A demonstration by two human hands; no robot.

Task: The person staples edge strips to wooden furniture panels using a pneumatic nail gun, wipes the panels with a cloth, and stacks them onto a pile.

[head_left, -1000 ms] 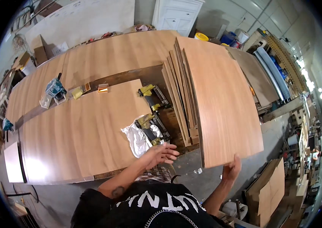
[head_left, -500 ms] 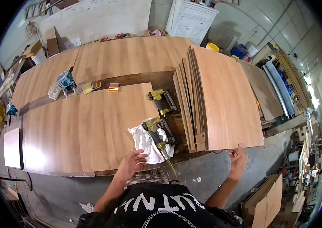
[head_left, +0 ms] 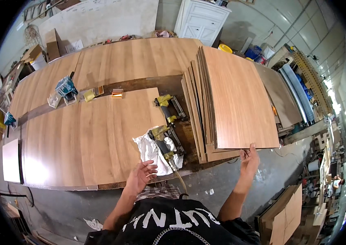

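My right hand (head_left: 250, 160) grips the near edge of the top wood-grain panel (head_left: 240, 98), with its fingers around the rim near the right corner. Under that panel lies a stack of similar panels (head_left: 223, 155), their edges fanned out on the left side. My left hand (head_left: 142, 176) is open and holds nothing, palm turned up, close to the table's front edge. Beside it a crumpled white cloth (head_left: 144, 148) lies under a yellow-and-black nail gun (head_left: 165, 143) with a hose. A second nail gun (head_left: 170, 108) rests just beyond.
Wide wood-grain panels (head_left: 75, 143) cover the table. Small boxes (head_left: 117, 93) and a teal-and-white packet (head_left: 65, 86) stand along the gap between them. A white cabinet (head_left: 200, 23) is behind. Rolled sheets (head_left: 297, 94) lie to the right, and boards (head_left: 285, 214) lean at lower right.
The top panel's near edge has shifted away from me, so more of the panel underneath shows. My right hand moved with it. My left hand stays about where it was.
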